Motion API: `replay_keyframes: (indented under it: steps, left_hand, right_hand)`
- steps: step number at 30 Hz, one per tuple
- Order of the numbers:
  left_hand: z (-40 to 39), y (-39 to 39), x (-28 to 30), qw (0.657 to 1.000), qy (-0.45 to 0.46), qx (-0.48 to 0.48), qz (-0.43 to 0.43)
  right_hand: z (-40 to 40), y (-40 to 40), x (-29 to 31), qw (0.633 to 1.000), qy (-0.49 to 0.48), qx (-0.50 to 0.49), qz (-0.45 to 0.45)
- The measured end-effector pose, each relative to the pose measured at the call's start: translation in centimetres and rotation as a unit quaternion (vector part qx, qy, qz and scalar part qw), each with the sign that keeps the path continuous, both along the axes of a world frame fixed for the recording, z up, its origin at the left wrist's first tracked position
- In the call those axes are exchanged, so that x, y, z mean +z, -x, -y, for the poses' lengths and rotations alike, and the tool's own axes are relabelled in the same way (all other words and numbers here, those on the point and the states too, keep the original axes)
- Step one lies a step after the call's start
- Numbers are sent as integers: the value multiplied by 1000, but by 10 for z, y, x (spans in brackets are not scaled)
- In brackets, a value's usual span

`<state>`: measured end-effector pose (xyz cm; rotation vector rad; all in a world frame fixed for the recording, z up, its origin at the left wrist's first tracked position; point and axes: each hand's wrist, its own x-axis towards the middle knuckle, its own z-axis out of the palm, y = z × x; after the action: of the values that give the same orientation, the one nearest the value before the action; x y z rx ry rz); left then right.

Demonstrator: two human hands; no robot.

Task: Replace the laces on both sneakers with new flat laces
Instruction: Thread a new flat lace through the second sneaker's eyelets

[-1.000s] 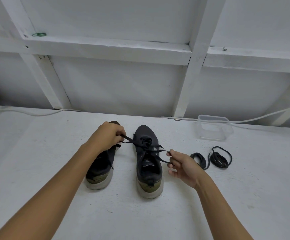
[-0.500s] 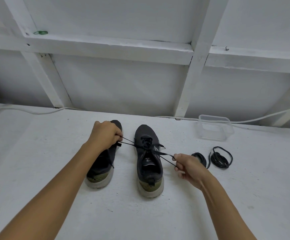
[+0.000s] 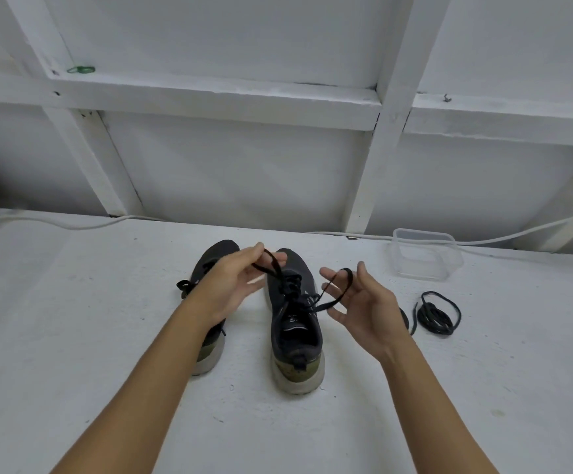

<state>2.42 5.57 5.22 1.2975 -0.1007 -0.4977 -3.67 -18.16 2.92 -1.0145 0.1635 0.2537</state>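
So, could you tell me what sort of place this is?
Probably a plain workroom or storage space: a white-painted surface, a bare panelled wall with exposed white framing, and a white cable along its foot.

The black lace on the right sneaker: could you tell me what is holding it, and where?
Each hand holds one looped end of the lace: left hand pinches its loop at the top; right hand has its loop draped over its fingers.

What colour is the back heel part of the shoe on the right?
Olive green on the heel of the right sneaker, above a whitish sole; the head view shows it.
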Motion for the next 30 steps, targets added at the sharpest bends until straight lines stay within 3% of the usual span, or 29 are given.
replay_keyframes:
  steps: [4, 9, 12, 17, 26, 30]
  left_hand:
    - [18, 8, -17, 998, 59, 30, -19]
    - [32, 13, -29, 980, -146, 81, 111]
    - [42, 17, -29, 963, -196, 94, 157]
    - [44, 16, -29, 943, -261, 118, 169]
    - [46, 16, -30, 941, -262, 94, 193]
    - [50, 15, -28, 936, -266, 155, 170]
  right_hand:
    - [-7, -7, 2, 1000, 9, 16, 26]
    - [-21, -15, 0, 984, 176, -3, 30]
    - [-30, -21, -2, 975, 220, -41, -4]
    - [-32, -33, -5, 970, 228, -50, -70]
    - [-41, -35, -10, 968, 233, -41, -78]
    - [-41, -35, -11, 970, 234, -20, -66]
